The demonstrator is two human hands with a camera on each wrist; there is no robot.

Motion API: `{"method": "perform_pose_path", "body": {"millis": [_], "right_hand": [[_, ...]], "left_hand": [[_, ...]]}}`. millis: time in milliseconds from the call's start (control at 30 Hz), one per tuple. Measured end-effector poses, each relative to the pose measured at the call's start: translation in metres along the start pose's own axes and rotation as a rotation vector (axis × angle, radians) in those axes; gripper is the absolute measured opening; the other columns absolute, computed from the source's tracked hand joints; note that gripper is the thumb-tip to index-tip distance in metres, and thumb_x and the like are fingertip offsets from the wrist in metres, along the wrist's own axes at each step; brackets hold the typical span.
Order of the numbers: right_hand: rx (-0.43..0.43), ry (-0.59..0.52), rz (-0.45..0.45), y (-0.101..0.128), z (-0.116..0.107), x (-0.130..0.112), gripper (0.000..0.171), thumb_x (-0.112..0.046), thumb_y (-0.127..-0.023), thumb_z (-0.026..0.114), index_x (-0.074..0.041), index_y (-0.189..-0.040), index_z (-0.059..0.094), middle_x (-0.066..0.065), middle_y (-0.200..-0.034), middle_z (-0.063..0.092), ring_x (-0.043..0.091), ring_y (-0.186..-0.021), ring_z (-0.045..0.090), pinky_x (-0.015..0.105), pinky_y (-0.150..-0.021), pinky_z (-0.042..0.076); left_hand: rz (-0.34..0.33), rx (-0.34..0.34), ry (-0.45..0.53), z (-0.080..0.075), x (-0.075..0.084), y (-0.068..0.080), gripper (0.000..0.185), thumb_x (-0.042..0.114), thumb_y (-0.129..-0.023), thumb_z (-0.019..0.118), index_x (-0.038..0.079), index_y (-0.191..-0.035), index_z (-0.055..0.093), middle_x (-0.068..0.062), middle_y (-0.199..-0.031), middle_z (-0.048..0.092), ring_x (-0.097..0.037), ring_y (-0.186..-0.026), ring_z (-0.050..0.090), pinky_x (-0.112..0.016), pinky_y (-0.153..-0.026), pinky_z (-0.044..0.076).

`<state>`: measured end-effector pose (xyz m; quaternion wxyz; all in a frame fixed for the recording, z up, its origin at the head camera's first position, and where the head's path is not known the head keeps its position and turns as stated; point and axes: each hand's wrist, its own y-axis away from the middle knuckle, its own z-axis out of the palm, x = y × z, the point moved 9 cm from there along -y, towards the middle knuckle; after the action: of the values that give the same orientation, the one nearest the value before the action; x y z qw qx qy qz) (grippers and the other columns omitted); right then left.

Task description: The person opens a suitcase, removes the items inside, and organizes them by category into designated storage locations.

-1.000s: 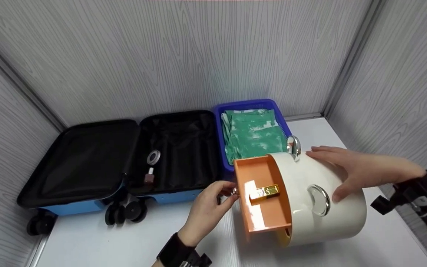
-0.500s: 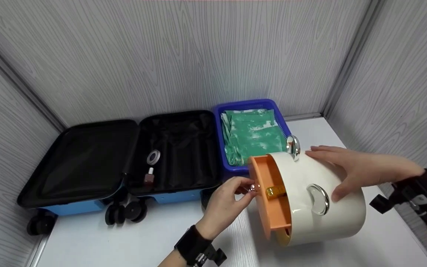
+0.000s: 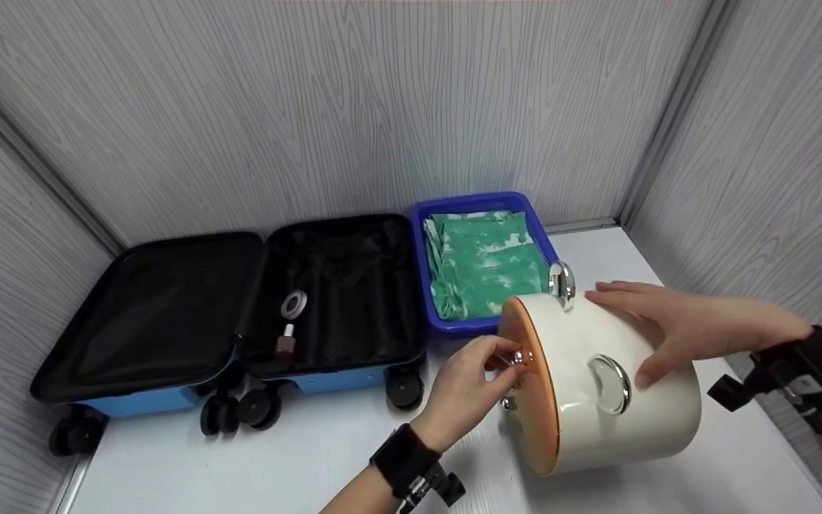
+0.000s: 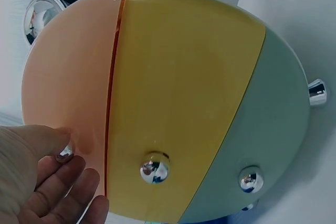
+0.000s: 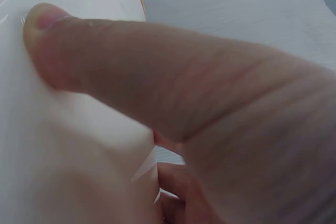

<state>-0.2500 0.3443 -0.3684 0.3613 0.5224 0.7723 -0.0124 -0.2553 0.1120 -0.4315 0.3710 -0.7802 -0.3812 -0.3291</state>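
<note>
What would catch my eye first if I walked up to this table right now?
Probably the round white drawer box lying near the front right of the table, its face split into orange, yellow and green drawer fronts, all pushed in. The left hand pinches the orange drawer's shiny knob, while the right hand rests flat on the box's white shell. Behind them, an open black-lined blue suitcase lies on the left beside a blue basket of green cloth.

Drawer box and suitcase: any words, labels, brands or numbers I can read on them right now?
None can be read.
Drawer box: plain white shell; orange, yellow and green fronts in the left wrist view, no print.
Suitcase: no legible marking.
Small bottle and ring-shaped item inside it: too small to tell.
Green cloth in the blue basket: pattern only, no text.
</note>
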Motion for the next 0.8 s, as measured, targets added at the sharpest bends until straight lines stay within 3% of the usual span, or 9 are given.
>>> {"method": "perform_pose_path", "body": {"millis": [233, 467, 667, 800], "right_hand": [[0.009, -0.002, -0.016, -0.001, 0.000, -0.001, 0.118, -0.046, -0.066, 0.092, -0.027, -0.163, 0.029, 0.010, -0.169, 0.017, 0.039, -0.154, 0.008, 0.067, -0.116, 0.013], [0.021, 0.036, -0.019, 0.000, -0.002, -0.001, 0.118, -0.049, -0.066, 0.092, -0.029, -0.163, 0.029, 0.008, -0.169, 0.017, 0.038, -0.155, 0.008, 0.068, -0.115, 0.013], [0.024, 0.014, -0.012, 0.000, -0.002, -0.001, 0.117, -0.047, -0.065, 0.092, -0.029, -0.163, 0.030, 0.009, -0.169, 0.017, 0.038, -0.155, 0.008, 0.067, -0.116, 0.013], [0.028, 0.004, -0.016, 0.001, -0.002, -0.001, 0.117, -0.046, -0.065, 0.092, -0.029, -0.163, 0.031, 0.009, -0.169, 0.018, 0.038, -0.155, 0.008, 0.067, -0.116, 0.012]], "left_hand": [[-0.032, 0.009, 0.053, 0.005, -0.003, 0.001, 0.022, 0.025, -0.096, 0.074, 0.018, -0.117, 0.071, 0.012, -0.105, 0.066, -0.001, -0.090, 0.064, -0.021, -0.081, 0.052], [0.010, -0.001, 0.066, 0.009, -0.009, 0.005, 0.030, 0.028, -0.097, 0.074, 0.018, -0.124, 0.068, 0.010, -0.114, 0.066, -0.006, -0.097, 0.065, -0.026, -0.086, 0.054], [-0.030, -0.019, -0.028, 0.021, -0.033, 0.013, 0.027, 0.028, -0.096, 0.074, 0.020, -0.122, 0.069, 0.009, -0.115, 0.065, -0.009, -0.099, 0.063, -0.026, -0.085, 0.053], [-0.073, -0.040, -0.023, 0.030, -0.049, 0.017, 0.023, 0.027, -0.097, 0.072, 0.023, -0.120, 0.070, 0.010, -0.113, 0.064, -0.010, -0.099, 0.063, -0.025, -0.085, 0.052]]}}
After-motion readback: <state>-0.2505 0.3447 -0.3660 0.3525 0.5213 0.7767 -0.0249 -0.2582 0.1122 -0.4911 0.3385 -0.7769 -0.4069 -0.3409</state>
